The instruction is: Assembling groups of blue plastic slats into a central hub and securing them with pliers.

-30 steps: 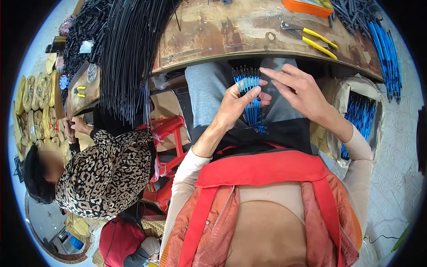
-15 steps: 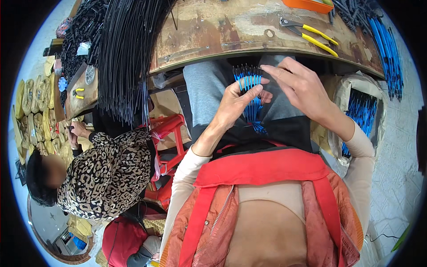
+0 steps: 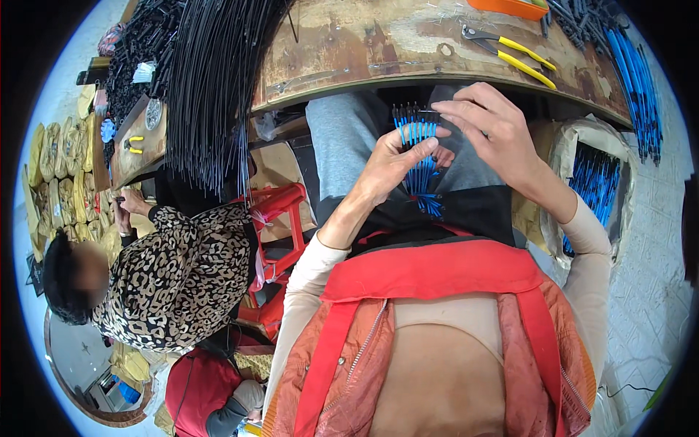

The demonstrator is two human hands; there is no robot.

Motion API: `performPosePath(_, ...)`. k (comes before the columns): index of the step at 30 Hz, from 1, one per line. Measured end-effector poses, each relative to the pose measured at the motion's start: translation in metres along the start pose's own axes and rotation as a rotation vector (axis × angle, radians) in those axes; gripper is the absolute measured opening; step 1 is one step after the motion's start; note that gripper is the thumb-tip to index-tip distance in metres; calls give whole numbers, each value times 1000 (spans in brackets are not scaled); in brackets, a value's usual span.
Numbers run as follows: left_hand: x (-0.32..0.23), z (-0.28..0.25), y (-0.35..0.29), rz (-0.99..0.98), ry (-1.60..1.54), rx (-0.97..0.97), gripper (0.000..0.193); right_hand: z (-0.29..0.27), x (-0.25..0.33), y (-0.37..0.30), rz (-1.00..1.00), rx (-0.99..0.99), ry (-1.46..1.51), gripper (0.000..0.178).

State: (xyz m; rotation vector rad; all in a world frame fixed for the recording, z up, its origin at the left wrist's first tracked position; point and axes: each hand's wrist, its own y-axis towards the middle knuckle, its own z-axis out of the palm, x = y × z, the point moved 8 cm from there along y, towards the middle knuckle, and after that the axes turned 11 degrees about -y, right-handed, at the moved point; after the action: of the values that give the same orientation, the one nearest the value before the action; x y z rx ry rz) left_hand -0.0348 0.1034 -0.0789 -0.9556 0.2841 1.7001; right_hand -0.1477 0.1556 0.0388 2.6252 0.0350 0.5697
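Observation:
My left hand is closed around a fanned bundle of short blue cables with black ends, held above my lap. The black tips point away from me toward the bench, and the lower ends gather near my dark apron. Just right of those tips is my right hand, its thumb and forefinger pinched together. Something thin seems to stick out from the pinch toward the tips, too small to make out. Pliers with yellow handles lie on the wooden bench beyond my hands.
Long black cables hang over the bench at left. At right, a lined box holds more blue cables, and another blue bunch hangs off the bench. An orange tray sits at the back. A co-worker in a patterned top works beside a red stool.
Both hands and the bundle appear slightly farther right in the picture, as does the bench. The right fingers stay pinched beside the black tips. The co-worker's hands have moved slightly.

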Motion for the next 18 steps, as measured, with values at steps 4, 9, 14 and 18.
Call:
performPosePath(4,-1,3,-1,-11,24,24,25,4,-3,-1,70,-21,107,25)
performPosePath(9,0,2,0,-50,35,31,27,2,-1,1,30,-15,129,26)
performPosePath(14,-1,2,1,-18,47,44,25,6,9,1,-67,14,138,42)
performPosePath(18,-1,3,2,2,64,57,25,7,14,0,-113,22,79,48)
